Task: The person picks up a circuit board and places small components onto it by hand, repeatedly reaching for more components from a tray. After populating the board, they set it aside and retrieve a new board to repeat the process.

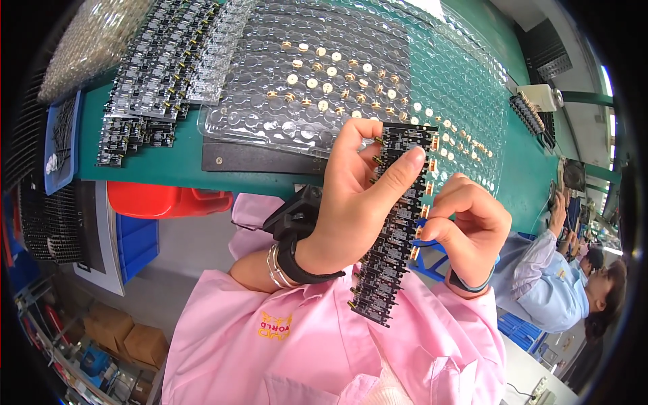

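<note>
My left hand (pixel 358 196) grips a long black circuit board panel (pixel 388 260), thumb across its face and fingers behind. The panel hangs tilted in front of my chest. A row of small cream-and-gold parts (pixel 414 253) sits along its right edge. My right hand (pixel 469 233) is closed beside that edge, thumb and forefinger drawn together at the parts; what lies between the fingertips is hidden. Beyond my hands lies a clear plastic pocket tray (pixel 260 125), with many loose round cream parts (pixel 331 71) scattered in its pockets.
Stacked black circuit board panels (pixel 148 74) lie on the green bench (pixel 175 158) at the left, near a blue bin (pixel 62 145) and bubble wrap (pixel 91 50). A red stool (pixel 169 200) stands below the bench. At the right, another person (pixel 547 280) sits in light blue.
</note>
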Action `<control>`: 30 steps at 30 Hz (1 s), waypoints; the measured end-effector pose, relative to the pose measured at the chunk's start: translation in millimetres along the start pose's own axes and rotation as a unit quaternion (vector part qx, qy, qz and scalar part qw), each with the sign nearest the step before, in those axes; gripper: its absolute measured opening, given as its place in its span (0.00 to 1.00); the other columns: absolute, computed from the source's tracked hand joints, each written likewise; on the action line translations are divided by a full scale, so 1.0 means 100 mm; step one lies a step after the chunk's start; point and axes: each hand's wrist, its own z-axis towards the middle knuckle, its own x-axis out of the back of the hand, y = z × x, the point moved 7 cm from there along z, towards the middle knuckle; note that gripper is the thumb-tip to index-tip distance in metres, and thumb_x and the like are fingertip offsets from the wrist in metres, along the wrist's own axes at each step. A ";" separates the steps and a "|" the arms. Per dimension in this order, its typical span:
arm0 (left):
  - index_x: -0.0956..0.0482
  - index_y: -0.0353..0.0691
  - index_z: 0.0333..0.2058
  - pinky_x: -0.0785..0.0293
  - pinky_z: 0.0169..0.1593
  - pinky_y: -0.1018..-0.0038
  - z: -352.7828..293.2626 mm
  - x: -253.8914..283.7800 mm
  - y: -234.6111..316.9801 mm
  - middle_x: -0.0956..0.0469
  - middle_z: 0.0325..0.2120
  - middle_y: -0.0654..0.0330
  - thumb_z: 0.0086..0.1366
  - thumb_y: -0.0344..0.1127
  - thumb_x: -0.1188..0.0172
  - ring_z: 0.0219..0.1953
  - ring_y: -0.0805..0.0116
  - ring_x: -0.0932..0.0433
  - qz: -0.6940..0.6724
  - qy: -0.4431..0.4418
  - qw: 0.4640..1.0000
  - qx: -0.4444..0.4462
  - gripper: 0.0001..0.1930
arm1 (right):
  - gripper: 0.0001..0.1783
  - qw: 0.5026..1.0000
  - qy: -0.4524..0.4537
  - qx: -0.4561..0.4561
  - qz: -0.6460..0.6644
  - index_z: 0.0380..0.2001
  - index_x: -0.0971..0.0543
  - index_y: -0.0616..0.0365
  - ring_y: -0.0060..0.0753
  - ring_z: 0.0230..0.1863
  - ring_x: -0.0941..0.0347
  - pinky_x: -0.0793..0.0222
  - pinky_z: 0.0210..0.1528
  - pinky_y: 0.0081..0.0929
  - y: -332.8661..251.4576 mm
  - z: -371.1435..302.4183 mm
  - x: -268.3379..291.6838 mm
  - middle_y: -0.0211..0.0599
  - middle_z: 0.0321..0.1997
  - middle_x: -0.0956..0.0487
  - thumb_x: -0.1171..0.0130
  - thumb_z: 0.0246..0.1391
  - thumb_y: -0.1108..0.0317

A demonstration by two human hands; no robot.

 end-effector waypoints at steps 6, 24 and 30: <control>0.41 0.39 0.39 0.37 0.15 0.86 -0.05 -0.01 0.05 0.33 0.24 0.65 0.62 0.33 0.55 0.17 0.82 0.35 -0.044 0.034 0.996 0.064 0.09 | 0.08 0.998 0.036 0.038 0.019 0.18 0.26 0.63 0.20 0.19 0.36 0.43 0.22 0.16 -0.03 0.05 0.15 0.33 0.19 0.27 0.36 0.33 0.76; 0.40 0.37 0.42 0.44 0.08 0.86 -0.12 0.17 0.37 0.41 0.20 0.66 0.66 0.35 0.66 0.12 0.79 0.42 -0.149 0.039 0.988 -0.009 0.11 | 0.03 0.913 -0.085 0.166 -0.364 0.23 0.25 0.60 0.39 0.33 0.35 0.38 0.36 0.30 0.42 1.18 -0.03 0.35 0.25 0.29 0.44 0.39 0.75; 0.40 0.37 0.42 0.44 0.08 0.86 -0.10 0.17 0.33 0.40 0.21 0.65 0.66 0.35 0.64 0.13 0.80 0.42 -0.104 0.044 0.994 -0.007 0.10 | 0.03 0.899 -0.074 0.162 -0.399 0.23 0.28 0.61 0.41 0.33 0.36 0.38 0.36 0.31 0.44 1.09 -0.06 0.38 0.24 0.30 0.46 0.40 0.77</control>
